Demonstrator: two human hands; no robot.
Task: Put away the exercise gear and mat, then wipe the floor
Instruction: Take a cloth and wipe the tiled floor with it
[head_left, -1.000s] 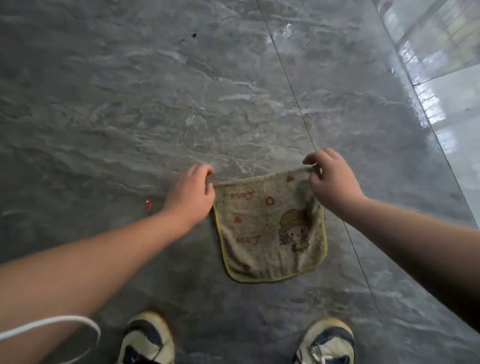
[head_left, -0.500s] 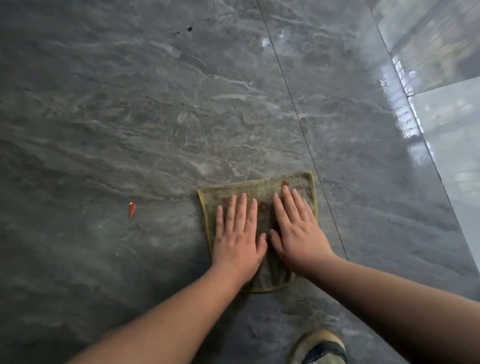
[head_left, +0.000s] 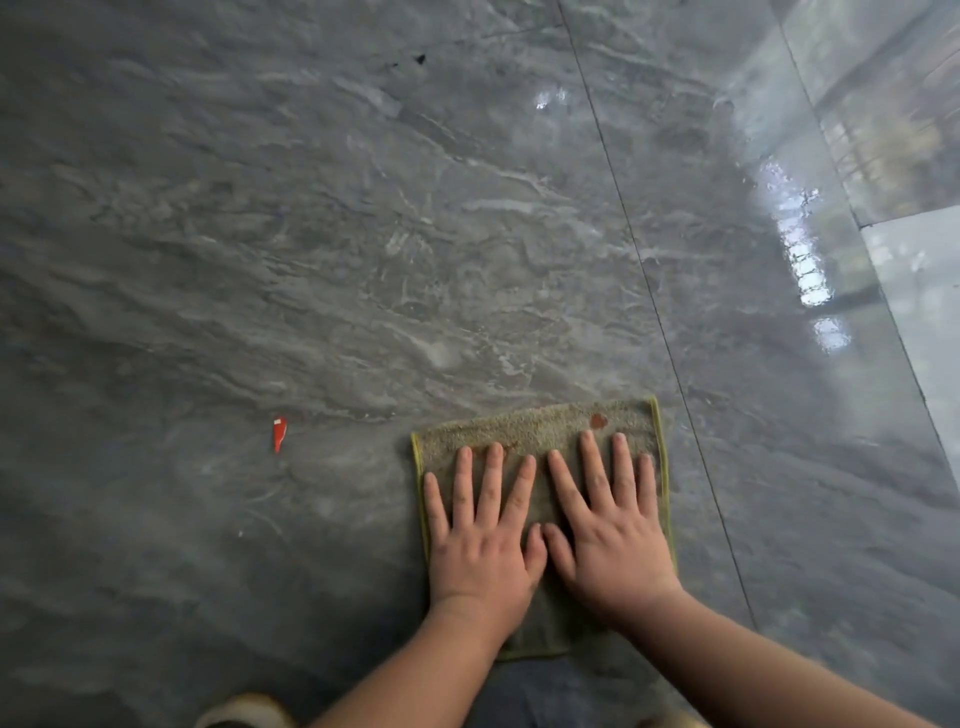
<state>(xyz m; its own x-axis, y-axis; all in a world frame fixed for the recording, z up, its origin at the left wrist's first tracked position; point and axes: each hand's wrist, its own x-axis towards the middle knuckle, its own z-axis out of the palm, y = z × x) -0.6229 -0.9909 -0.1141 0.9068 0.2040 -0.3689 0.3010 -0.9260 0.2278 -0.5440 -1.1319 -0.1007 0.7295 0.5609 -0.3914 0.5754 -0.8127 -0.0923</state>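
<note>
We press both palms flat on the cloth (head_left: 540, 431), which lies spread on the grey floor (head_left: 363, 260). Our left hand (head_left: 480, 540) and right hand (head_left: 613, 535) sit side by side, thumbs touching, each grip spread wide, clasping nothing. A small red scrap (head_left: 279, 434) lies on the tile well to the left of our left grip.
</note>
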